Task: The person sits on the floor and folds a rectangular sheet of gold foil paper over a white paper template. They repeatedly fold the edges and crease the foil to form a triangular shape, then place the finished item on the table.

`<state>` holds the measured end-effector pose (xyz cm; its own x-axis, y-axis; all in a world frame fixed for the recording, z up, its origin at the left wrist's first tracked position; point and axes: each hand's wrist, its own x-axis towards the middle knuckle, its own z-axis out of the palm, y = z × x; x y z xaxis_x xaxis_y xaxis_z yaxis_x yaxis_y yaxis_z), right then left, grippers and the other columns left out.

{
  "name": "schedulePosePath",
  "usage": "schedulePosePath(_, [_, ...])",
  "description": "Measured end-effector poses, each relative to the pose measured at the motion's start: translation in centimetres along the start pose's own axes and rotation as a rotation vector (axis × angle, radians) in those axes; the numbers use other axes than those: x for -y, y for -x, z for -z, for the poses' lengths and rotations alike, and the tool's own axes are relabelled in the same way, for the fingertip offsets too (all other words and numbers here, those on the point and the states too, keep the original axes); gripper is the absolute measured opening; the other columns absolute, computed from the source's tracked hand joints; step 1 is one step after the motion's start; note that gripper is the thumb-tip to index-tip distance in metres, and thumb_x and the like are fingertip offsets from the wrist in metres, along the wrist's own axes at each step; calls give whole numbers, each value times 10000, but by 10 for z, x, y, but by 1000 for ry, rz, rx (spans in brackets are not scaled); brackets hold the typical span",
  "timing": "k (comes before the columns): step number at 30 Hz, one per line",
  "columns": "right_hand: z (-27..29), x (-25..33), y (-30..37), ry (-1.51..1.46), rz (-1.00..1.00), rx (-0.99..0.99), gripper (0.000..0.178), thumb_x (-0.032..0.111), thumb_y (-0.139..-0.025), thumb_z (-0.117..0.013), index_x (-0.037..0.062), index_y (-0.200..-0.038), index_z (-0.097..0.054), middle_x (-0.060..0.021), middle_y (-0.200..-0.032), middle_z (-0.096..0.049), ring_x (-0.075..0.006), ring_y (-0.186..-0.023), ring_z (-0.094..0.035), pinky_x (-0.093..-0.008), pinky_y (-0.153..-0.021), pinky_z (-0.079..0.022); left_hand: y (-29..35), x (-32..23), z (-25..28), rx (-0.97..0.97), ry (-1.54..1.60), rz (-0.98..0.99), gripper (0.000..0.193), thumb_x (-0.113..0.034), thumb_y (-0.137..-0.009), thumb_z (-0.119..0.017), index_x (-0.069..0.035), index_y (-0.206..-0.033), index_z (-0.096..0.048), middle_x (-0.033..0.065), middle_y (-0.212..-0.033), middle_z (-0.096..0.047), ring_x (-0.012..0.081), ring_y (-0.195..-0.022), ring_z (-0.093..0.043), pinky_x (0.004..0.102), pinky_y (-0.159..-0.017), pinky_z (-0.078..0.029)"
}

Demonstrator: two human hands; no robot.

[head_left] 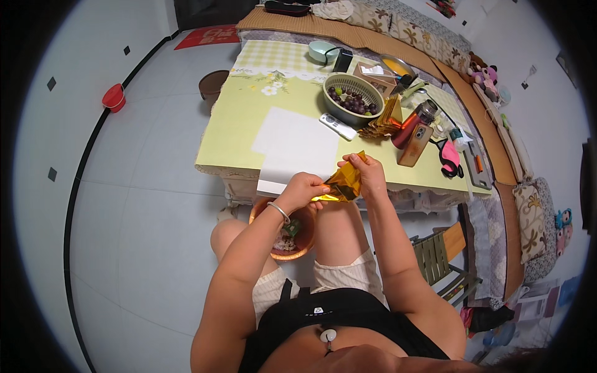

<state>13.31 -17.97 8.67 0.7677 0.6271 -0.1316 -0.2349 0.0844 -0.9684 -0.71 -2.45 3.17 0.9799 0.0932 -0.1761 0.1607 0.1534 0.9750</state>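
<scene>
A shiny gold foil sheet [344, 184], partly folded, is held up between both hands just off the table's near edge. My left hand [303, 191], with a bangle on its wrist, pinches the foil's left end. The fingers of my right hand [368, 174] are closed on its upper right side. On the table beyond lie white paper sheets [297, 138]. A stack of folded gold foil pieces [384, 122] stands to the right of them, beside a basket of grapes [353, 98].
The table [227, 140] also bears a white remote [337, 126], a red thermos [413, 124], a phone [415, 145] and a pink-and-black item [448, 158]. Below my hands, a round bin [305, 239] stands between my legs. A folding chair [435, 258] is at the right.
</scene>
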Motion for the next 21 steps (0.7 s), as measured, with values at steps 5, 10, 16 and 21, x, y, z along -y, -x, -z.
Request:
schedulePosePath(5, [10,-4,-5,30,-20,-8,264,194,-940,-713,-32,-1070,-671,-120,-946,-729,-175,-829,-695,-296,-771,-557,-7,7,1,-66,70,30,182,-139,-980,-632,29,-949,-694,124,-790,-730,142,-620,-696,222,-533,-533])
schedulePosePath(10, [10,-22,3,120,-91,11,328,219,-844,-825,-6,-1048,-703,-52,-923,-714,-124,-782,-654,-265,-698,-515,-13,8,2,-76,135,54,187,-145,-988,-628,29,-951,-686,136,-804,-734,150,-630,-701,223,-537,-539])
schedulePosePath(16, [10,-25,6,244,-176,102,278,141,-803,-839,9,-1014,-714,-50,-839,-709,-106,-623,-628,-223,-550,-475,-12,8,2,-108,224,25,204,-165,-998,-619,19,-931,-679,136,-801,-732,142,-631,-695,218,-540,-536])
schedulePosePath(21, [9,-26,7,241,-156,59,182,102,-874,-765,-4,-1003,-694,-60,-787,-698,-113,-583,-631,-215,-510,-473,-9,4,4,-130,142,2,197,-153,-998,-611,19,-931,-680,121,-780,-722,129,-596,-672,221,-524,-526])
